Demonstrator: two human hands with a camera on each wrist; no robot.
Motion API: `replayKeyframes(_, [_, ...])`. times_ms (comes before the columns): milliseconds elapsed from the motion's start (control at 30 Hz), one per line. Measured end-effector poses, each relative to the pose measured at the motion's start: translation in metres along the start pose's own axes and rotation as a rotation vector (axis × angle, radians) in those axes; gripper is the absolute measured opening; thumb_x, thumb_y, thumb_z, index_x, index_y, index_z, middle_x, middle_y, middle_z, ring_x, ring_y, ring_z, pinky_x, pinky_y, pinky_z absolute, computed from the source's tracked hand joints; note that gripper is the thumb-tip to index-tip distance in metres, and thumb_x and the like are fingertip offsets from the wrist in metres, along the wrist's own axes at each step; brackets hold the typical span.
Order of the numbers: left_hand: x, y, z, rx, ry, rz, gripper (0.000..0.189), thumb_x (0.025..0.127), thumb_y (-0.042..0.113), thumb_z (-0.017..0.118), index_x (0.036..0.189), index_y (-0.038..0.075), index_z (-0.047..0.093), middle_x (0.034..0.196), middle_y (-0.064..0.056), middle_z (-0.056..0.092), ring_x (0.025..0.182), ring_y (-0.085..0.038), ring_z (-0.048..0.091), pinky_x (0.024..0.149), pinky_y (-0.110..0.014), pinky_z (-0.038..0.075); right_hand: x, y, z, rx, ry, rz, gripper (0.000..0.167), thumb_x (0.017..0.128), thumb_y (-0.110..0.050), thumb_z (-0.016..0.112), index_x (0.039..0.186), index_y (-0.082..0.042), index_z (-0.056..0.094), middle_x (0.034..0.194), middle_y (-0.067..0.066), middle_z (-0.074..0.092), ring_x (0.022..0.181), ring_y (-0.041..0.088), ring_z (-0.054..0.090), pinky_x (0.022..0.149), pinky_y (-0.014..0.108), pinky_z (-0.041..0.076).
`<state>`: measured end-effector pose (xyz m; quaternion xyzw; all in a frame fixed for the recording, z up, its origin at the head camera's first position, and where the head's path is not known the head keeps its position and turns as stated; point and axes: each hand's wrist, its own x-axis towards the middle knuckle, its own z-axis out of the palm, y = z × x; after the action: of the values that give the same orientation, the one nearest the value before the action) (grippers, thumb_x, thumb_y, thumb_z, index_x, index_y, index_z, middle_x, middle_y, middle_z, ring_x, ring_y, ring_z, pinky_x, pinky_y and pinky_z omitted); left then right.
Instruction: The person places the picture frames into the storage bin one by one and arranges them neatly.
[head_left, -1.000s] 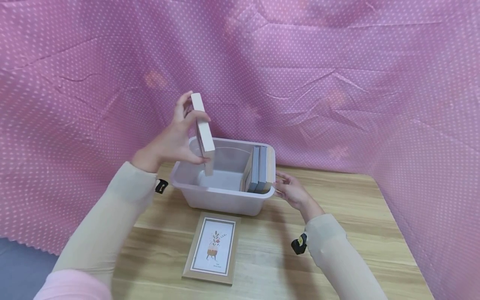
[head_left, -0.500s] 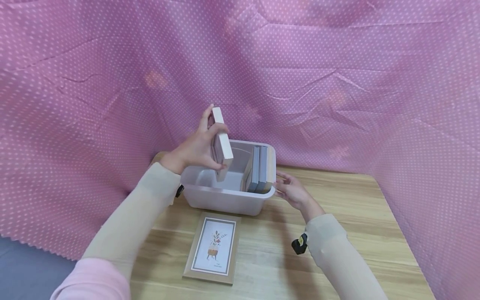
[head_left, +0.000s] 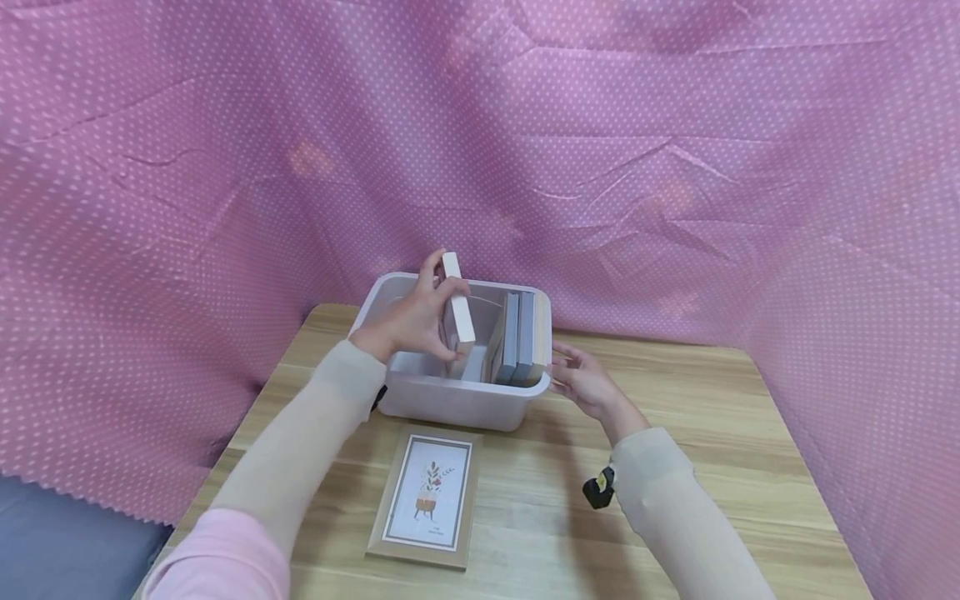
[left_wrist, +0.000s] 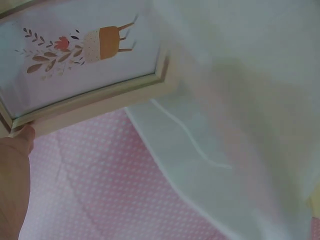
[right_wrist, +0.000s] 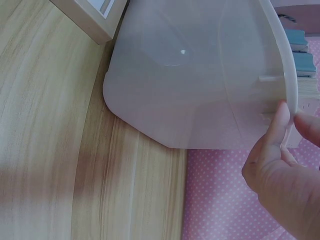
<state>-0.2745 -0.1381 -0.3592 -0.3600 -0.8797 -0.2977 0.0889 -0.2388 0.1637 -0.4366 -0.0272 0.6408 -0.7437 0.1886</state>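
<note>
My left hand (head_left: 416, 321) grips a picture frame (head_left: 461, 321) by its edges, thumb at the near corner. The frame stands on edge, its lower part inside the translucent white plastic bin (head_left: 450, 404). In the left wrist view, the held picture frame (left_wrist: 90, 97) shows a potted plant print behind glass and a pale wood border. My right hand (head_left: 588, 387) is at the bin's right end; in the right wrist view, the right hand (right_wrist: 285, 170) pinches the rim between thumb and fingers. Several picture frames (head_left: 512, 337), some grey-blue edged, stand upright against the bin's right wall.
One more wood picture frame (head_left: 427, 500) lies face up on the wooden table (head_left: 720, 467), just in front of the bin. Pink dotted cloth (head_left: 637, 167) hangs behind the table and along both sides.
The left hand has carried its picture frame right and down, from above the bin's left part into the bin. The right hand has stayed at the rim.
</note>
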Motion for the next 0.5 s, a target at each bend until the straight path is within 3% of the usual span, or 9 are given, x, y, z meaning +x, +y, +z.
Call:
replayKeyframes(233, [-0.003, -0.008, 0.016, -0.024, -0.027, -0.026, 0.085, 0.048, 0.023, 0.093, 0.117, 0.014, 0.044, 0.148, -0.026, -0.008, 0.136, -0.043, 0.018, 0.099, -0.049, 0.044, -0.002, 0.001, 0.001, 0.010, -0.002, 0.001, 0.060, 0.093, 0.008, 0.050, 0.147, 0.004, 0.024, 0.116, 0.015, 0.056, 0.088, 0.013, 0.063, 0.083, 0.027, 0.055])
replayKeyframes(500, [-0.006, -0.012, 0.029, 0.020, -0.089, -0.062, 0.089, 0.048, 0.032, 0.094, 0.119, 0.016, 0.042, 0.148, -0.030, -0.010, 0.135, -0.046, 0.018, 0.100, -0.050, 0.042, -0.002, 0.002, 0.002, 0.010, 0.006, -0.005, 0.059, 0.093, 0.007, 0.051, 0.146, 0.004, 0.026, 0.111, 0.012, 0.059, 0.088, 0.014, 0.063, 0.082, 0.027, 0.055])
